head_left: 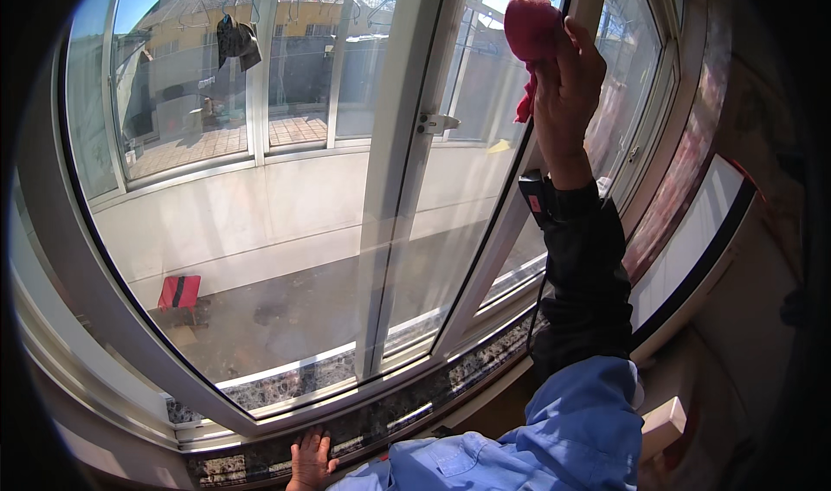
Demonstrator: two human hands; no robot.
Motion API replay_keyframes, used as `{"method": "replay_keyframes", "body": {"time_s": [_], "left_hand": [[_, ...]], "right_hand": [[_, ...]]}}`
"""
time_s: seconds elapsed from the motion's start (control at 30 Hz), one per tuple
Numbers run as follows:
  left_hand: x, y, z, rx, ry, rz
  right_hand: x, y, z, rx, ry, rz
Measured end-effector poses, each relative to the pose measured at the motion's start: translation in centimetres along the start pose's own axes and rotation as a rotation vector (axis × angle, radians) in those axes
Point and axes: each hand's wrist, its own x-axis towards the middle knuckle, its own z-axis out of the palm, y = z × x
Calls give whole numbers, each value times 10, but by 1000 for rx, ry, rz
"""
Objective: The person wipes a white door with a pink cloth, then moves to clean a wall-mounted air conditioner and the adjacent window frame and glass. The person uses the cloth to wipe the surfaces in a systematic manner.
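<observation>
A bunched red cloth point(531, 29) is gripped in my right hand point(569, 102), which is raised high at the upper right. The cloth lies against or just before the window glass point(472, 175) near the pane's right frame; I cannot tell whether it touches. One end of it dangles below my fingers. Low down, my left hand point(310, 463) rests with fingers spread on the dark speckled stone sill point(381, 432). Between the hands, a light metal latch point(438, 124) sits on the upright white window frame point(407, 171).
Beyond the glass stand a red folding stool point(180, 292) and a low pale wall point(260, 197). Hangers and a dark item point(238, 43) hang there. At the right are a patterned curtain point(679, 162), a white panel point(692, 231) and a pale block-shaped end point(664, 423).
</observation>
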Motion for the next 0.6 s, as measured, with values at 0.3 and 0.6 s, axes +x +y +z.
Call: {"method": "replay_keyframes", "body": {"time_s": [0.3,0.6], "left_hand": [[-6,-9,8,49,-2,27],[-12,-26,25,131,19,27]], "right_hand": [[164,-12,40,317,-32,408],[210,-29,2,722,-347,372]]}}
